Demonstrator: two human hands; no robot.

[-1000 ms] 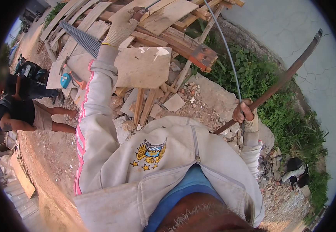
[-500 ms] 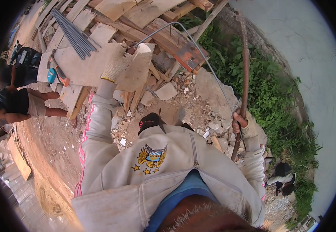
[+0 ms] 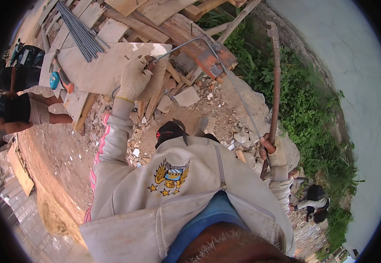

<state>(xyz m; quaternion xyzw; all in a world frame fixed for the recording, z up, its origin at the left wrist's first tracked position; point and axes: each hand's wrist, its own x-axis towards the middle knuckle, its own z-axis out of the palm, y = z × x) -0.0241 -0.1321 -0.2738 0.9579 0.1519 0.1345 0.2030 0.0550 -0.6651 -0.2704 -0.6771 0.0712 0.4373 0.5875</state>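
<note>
My left hand (image 3: 134,79), in a knitted glove, grips a thin bent steel rod (image 3: 236,87) over a weathered board (image 3: 87,70). The rod runs to a sharp corner above a rusty metal plate with upright pins (image 3: 212,61) fixed on a timber, then down to my right hand (image 3: 269,148). That hand, also gloved with bare fingers showing, closes round the rod and a long rusty bar (image 3: 275,96) with a hooked tip. An orange-handled tool (image 3: 64,79), a teal tape measure (image 3: 54,80) and a bundle of straight rods (image 3: 78,33) lie at the left.
Stacked planks (image 3: 164,11), rubble (image 3: 186,96) and weeds (image 3: 304,131) surround me, with a pale wall (image 3: 357,87) at the right. Two people (image 3: 39,114) are at the left by a motorbike (image 3: 26,55); another person (image 3: 314,202) is low at the right.
My left hand has come down toward me with the rod, whose bent corner now shows. The bar in my right hand has swung more upright, and my right hand sits slightly lower.
</note>
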